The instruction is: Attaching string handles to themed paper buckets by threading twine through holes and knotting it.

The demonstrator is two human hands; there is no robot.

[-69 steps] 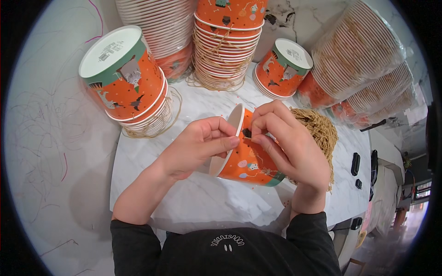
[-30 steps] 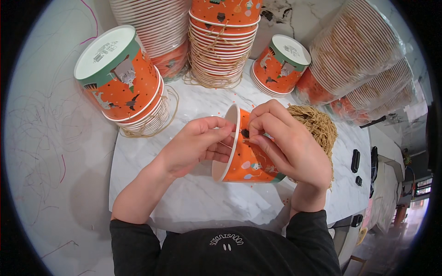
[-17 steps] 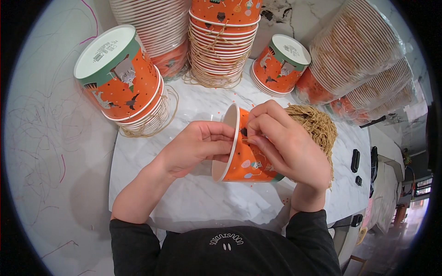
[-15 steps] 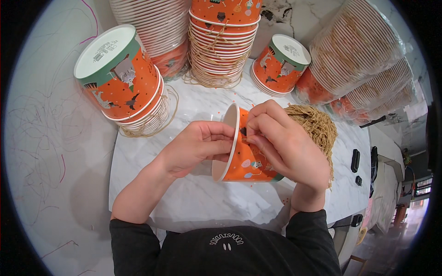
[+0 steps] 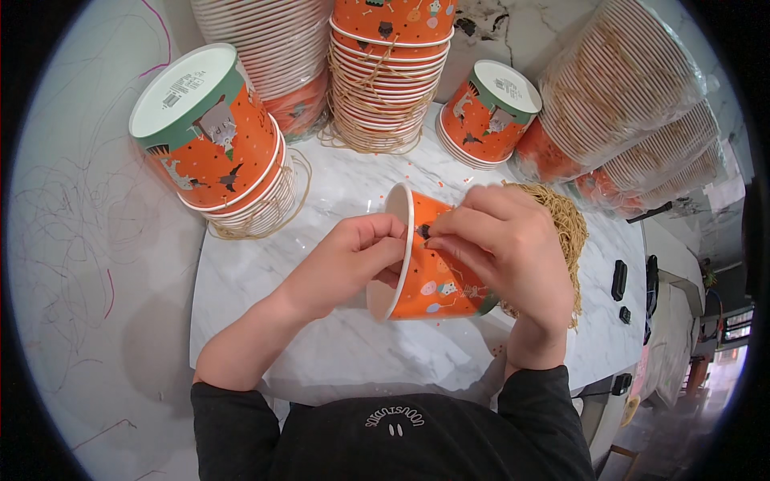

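An orange paper bucket (image 5: 425,284) with a white rim and a green base band lies on its side between my hands, its mouth turned left. My left hand (image 5: 353,260) reaches into the mouth with fingers curled and thumb drawn in; its fingertips are hidden behind the rim. From outside, my right hand (image 5: 509,256) pinches thumb and forefinger against the wall, beside a small dark printed figure. Whatever lies in that pinch is too small to name. Partly behind my right hand is a heap of tan cord (image 5: 569,228).
Nested upside-down buckets stand left (image 5: 220,148) and at the back right (image 5: 489,116). A taller stack with cord loops (image 5: 389,96) is at the back. Plastic-wrapped stacks (image 5: 626,80) lean at the right. Small black objects (image 5: 619,279) lie on the marble table (image 5: 337,361).
The bucket has shifted slightly left and down. My right hand has turned a little at the wall, and my left fingers have gone a bit further inside the mouth.
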